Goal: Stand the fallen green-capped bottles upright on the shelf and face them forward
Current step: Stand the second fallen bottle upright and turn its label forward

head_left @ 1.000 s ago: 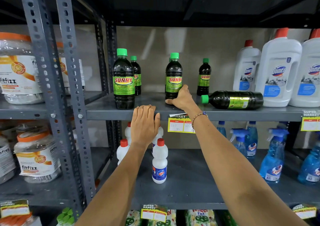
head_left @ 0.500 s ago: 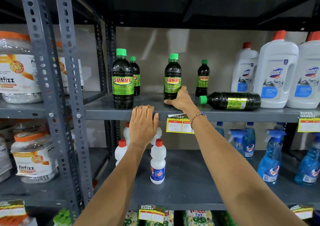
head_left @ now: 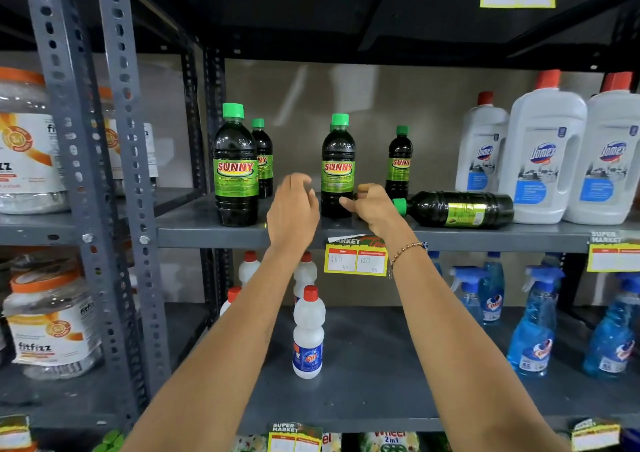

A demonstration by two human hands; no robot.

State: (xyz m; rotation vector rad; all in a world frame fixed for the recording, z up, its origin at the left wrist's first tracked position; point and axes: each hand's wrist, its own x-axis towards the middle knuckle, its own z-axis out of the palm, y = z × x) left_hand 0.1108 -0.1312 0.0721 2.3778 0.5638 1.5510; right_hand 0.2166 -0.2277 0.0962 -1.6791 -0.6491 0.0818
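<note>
On the grey metal shelf (head_left: 194, 232) at chest height, the large white Domex jugs (head_left: 543, 154) fill the right end, and the green-capped bottles take the middle and left. Five of these stand upright: one at the front left (head_left: 235, 171) with its SUNNY label forward, a second (head_left: 264, 159) close behind it, a middle one (head_left: 338, 167) also label-forward with another cap just showing behind it, and a smaller-looking one (head_left: 399, 162) further back. One fallen bottle (head_left: 457, 208) lies on its side just in front of the jugs, cap pointing left, label turned partly down.

Both arms reach in from below. The right hand (head_left: 372, 204) sits at the foot of the middle bottle, fingers loosely curled and one fingertip touching or almost touching its base; it grips nothing, and its knuckles are close beside the fallen bottle's cap. The left hand (head_left: 294, 206) hangs above the shelf edge between the front-left and middle bottles, fingers bent and blurred, holding nothing.

By my reading, the middle bottle is finished and the step in hand is the turn to the last fallen one. Next, the right hand needs to shift right, close around the neck or shoulder, swing the bottle up onto its base clear of the jugs, then twist it until the label faces out.
</note>
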